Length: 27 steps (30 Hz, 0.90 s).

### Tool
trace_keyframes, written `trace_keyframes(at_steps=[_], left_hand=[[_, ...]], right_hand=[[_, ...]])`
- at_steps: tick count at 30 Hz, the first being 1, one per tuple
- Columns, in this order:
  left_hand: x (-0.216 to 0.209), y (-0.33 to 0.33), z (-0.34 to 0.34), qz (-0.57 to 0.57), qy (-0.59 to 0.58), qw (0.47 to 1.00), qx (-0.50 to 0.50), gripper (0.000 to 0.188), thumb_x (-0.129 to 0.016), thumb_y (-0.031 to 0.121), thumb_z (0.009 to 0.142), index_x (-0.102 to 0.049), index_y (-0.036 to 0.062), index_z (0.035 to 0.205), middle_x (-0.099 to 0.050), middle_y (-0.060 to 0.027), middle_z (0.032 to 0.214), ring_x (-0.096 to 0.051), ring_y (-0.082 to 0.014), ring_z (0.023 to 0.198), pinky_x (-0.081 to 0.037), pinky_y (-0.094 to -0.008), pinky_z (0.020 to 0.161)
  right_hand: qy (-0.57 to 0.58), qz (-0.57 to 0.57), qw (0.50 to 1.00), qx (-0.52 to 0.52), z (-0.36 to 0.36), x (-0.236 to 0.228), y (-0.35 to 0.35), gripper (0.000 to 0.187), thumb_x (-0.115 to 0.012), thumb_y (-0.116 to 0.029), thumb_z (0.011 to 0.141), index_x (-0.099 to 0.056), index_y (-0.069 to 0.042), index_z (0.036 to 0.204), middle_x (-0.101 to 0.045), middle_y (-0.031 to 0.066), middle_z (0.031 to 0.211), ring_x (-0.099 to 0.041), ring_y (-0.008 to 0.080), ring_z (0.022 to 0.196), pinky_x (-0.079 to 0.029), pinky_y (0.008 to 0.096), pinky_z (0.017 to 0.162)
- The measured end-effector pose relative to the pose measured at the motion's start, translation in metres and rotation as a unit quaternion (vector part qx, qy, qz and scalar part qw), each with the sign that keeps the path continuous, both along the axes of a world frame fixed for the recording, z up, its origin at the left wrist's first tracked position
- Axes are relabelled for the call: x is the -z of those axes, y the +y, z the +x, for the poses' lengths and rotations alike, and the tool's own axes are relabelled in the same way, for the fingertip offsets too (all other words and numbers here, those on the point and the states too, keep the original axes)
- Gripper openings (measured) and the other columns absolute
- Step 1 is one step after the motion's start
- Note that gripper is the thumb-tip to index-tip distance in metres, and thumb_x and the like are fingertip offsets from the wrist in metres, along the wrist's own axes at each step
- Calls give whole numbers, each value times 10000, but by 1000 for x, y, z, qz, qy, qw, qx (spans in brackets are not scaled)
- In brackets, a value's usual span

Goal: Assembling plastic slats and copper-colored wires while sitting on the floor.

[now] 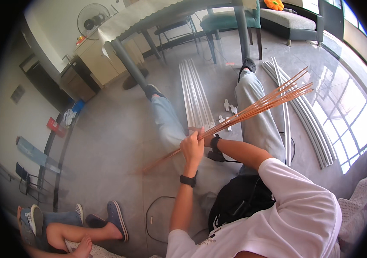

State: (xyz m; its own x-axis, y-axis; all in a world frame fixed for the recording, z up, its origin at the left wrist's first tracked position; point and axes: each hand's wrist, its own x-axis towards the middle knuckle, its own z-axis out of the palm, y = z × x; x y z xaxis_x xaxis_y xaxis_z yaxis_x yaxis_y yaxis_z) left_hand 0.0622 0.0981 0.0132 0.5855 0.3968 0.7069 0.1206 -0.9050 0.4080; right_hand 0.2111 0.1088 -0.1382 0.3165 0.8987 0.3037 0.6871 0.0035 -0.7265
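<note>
A bundle of thin copper-coloured rods (252, 108) slants across my lap, fanned out at its upper right end. Its lower left end (160, 162) is blurred. My left hand (192, 148) is closed around the bundle, with a black band on its wrist. Close against it is my right hand (208, 140), at the bundle's underside. Most of its fingers are hidden behind the rods and the left hand. Small white connector pieces (226, 104) lie on the floor between my legs, just beyond the rods.
Long white strips (192, 86) lie on the floor between my feet. More white and grey strips (308, 116) lie right of my right leg. A table (127, 64) and a teal chair (224, 21) stand ahead. Another person's legs (80, 232) are at lower left, near a cable (147, 215).
</note>
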Motion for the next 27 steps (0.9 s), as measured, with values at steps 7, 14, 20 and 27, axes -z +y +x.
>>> trace_keyframes(at_steps=[7,14,20,27], left_hand=[[4,-3,-1,-15,15,1000,-13,460,-550,358,924,-517,27,606,-514,-202,549,-514,-412,549,-365,-451,498],[7,0,-1,-25,27,999,-3,400,-550,327,909,-516,40,633,-538,-208,582,-535,-430,589,-378,-484,511],[8,-2,0,-16,10,1000,-10,463,-543,359,928,-516,28,606,-518,-198,551,-516,-408,544,-363,-454,492],[5,-4,-2,-18,23,1000,-7,389,-556,308,906,-503,36,633,-530,-204,574,-533,-424,583,-373,-484,507]], right_hand=[[-8,-27,999,-27,-20,-3,-28,442,-538,-294,881,-473,-44,1239,-554,268,1035,-554,425,974,-454,439,819],[-14,-30,999,-26,-21,-9,-28,386,-527,-286,891,-506,-42,1189,-570,249,1023,-560,403,969,-453,430,817],[-22,-38,999,-26,-20,-14,-25,344,-517,-279,899,-533,-40,1146,-583,232,1012,-566,384,965,-451,422,816],[-35,-46,998,-37,-13,-29,-21,305,-506,-271,909,-566,-38,1096,-599,213,1000,-572,362,961,-450,413,815]])
